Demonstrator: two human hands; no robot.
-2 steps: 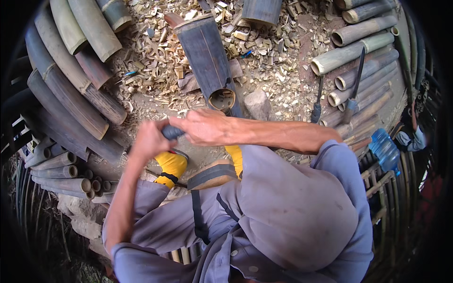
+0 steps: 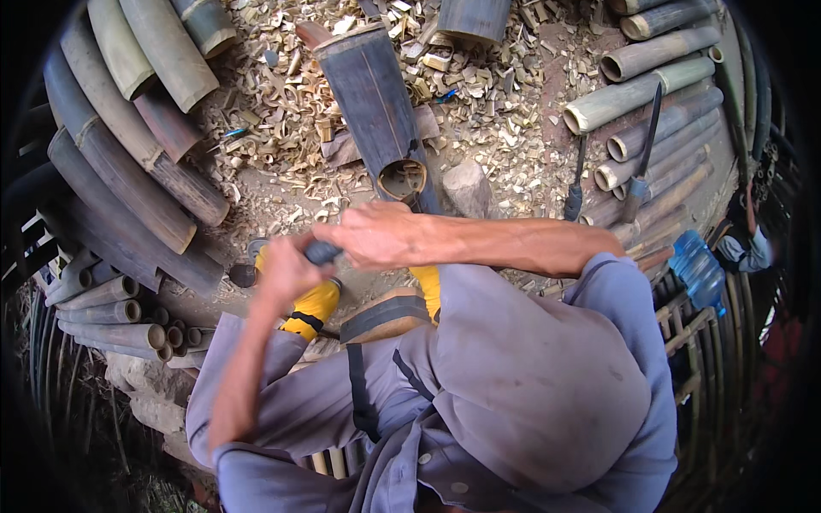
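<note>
My left hand (image 2: pixel 291 272), smeared by motion, closes around one side of a dark grey tool handle (image 2: pixel 322 252). My right hand (image 2: pixel 376 235) meets the handle from the other side, its fingers curled. The rest of the tool is hidden by the hands. Just beyond my right hand lies a thick, dark bamboo tube (image 2: pixel 363 90), its hollow end facing me. Below the hands are my feet in yellow socks (image 2: pixel 315 306), and a brown block with a dark band (image 2: pixel 385 316) sits between them.
Bamboo shavings (image 2: pixel 282 120) cover the ground ahead. Cut bamboo lengths (image 2: pixel 128 162) are stacked on the left, with more tubes (image 2: pixel 637 94) on the right. Two dark-handled blades (image 2: pixel 634 198) rest against these. A wooden stump (image 2: pixel 467 190) and a blue water bottle (image 2: pixel 697 272) stand rightward.
My left hand has shifted slightly right and down, with the handle tilting between the hands. A small round dark end beside my left foot has come into view. My right hand has barely moved.
</note>
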